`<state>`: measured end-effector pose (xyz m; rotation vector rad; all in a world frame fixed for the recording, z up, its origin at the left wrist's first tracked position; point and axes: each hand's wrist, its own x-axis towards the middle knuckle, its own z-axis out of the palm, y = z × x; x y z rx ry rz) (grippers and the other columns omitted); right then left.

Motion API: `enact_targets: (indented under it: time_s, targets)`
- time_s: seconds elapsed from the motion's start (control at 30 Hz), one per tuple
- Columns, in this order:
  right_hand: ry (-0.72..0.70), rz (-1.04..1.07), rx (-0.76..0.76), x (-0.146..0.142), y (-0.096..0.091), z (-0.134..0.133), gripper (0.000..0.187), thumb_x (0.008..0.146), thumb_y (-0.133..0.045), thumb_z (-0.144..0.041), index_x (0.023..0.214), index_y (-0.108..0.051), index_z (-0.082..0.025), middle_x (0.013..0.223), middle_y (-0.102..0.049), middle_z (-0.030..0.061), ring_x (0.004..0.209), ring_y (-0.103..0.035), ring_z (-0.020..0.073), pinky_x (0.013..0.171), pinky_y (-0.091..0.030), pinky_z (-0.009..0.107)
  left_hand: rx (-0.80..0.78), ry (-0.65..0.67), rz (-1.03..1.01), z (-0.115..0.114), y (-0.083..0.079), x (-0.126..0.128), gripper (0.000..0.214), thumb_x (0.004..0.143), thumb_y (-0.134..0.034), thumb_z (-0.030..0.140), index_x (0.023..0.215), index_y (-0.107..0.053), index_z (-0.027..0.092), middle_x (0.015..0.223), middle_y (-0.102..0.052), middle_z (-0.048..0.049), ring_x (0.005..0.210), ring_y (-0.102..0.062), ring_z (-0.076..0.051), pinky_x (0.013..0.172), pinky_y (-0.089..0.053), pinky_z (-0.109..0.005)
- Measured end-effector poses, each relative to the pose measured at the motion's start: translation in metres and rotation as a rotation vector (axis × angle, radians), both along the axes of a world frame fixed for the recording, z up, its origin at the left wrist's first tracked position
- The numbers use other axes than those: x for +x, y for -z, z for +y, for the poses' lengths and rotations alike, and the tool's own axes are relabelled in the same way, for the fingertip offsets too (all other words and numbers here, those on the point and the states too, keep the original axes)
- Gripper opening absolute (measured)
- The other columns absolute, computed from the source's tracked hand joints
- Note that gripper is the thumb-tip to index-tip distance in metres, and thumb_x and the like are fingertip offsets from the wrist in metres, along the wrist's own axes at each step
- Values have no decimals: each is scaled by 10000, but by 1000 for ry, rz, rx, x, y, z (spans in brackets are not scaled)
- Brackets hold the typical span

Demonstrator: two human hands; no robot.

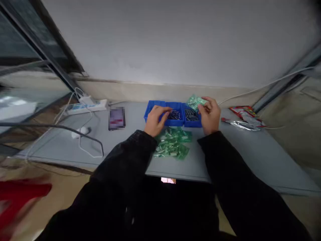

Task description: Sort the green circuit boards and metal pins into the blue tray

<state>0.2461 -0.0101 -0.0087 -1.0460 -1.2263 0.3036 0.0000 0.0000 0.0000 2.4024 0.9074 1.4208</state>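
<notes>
My right hand is closed on a small green translucent plastic bag, gripped at its right side above the right-hand blue bin. Dark, plug-like pieces lie in that bin. My left hand reaches over the middle blue bin, which holds many small dark screws. Its thumb and index finger come close together in a pinch; whatever is between them is too small to name. The left-hand blue bin is partly hidden by this hand. Several filled green bags lie piled in front of the bins.
A white power strip with cables and a white plug are on the left of the grey table. A blurred-out flat item lies near them. Red and silver wrappers sit at right. Behind rises a wall.
</notes>
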Motion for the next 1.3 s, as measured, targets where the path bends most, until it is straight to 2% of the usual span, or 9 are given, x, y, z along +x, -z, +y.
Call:
enact_targets:
  time_s: [0.17,0.27,0.37,0.43,0.53,0.63,0.8,1.0,1.3]
  targets:
    - [-207,-249,-73,-34,-4,-14,299,860,-653,-236,1157,-682,-250,803,-620,-15,692,-573,143,664,-489,294,-73,28,-6,13,5,-8,373,961,-629,409,1270,-622,202,1062,-727,-52,896,-630,-174,868,-513,-321]
    - [-236,-310,-35,-50,-5,-21,275,888,-650,-254,1160,-688,-264,838,-664,-9,728,-595,147,718,-497,305,-56,28,-28,17,8,-10,325,919,-686,405,1164,-672,191,940,-725,-37,838,-649,-167,833,-521,-310]
    - [-197,-340,-13,-54,-4,-25,302,906,-651,-288,1204,-658,-237,818,-679,-9,658,-567,128,668,-469,279,-37,-107,-76,26,6,-21,263,903,-699,382,1089,-706,197,894,-732,-29,864,-671,-184,896,-509,-338]
    - [-165,-416,-20,-52,-2,-26,200,925,-632,-310,1083,-693,-204,690,-627,-29,563,-503,108,599,-420,258,-40,-238,-95,35,3,-35,277,912,-674,364,1125,-703,189,909,-738,-39,880,-668,-195,900,-501,-343]
    - [-205,-614,-70,-49,3,-27,181,942,-614,-323,873,-715,-190,529,-501,-59,484,-438,92,558,-353,252,-141,-317,62,51,0,-59,363,910,-639,314,1252,-666,195,882,-741,-32,766,-633,-182,830,-497,-322]
    - [-288,-794,-168,-51,8,-27,195,919,-665,-374,851,-730,-203,520,-519,-61,495,-474,93,579,-341,253,-218,-346,289,61,2,-73,360,895,-621,288,1235,-690,192,867,-748,-44,763,-624,-206,823,-484,-336]
    - [-268,-988,-350,-55,10,-29,343,853,-704,-566,938,-752,-238,563,-603,-31,581,-576,141,634,-370,275,-214,-392,403,63,8,-76,351,855,-639,271,1191,-718,212,972,-730,-60,920,-625,-250,940,-477,-395]
    - [-151,-1150,-488,-53,14,-26,574,770,-665,-744,1029,-753,-240,833,-753,79,817,-676,262,673,-422,320,-110,-408,410,66,16,-78,370,880,-634,325,1235,-709,256,1268,-560,-109,1199,-511,-292,1135,-355,-475]
    - [-244,-967,-582,-58,15,-22,243,801,-761,-459,948,-769,-266,679,-686,-3,687,-620,177,693,-411,295,-258,-333,598,68,26,-76,424,989,-374,330,1178,-739,227,1297,-579,-133,1350,-386,-311,1149,-291,-529]
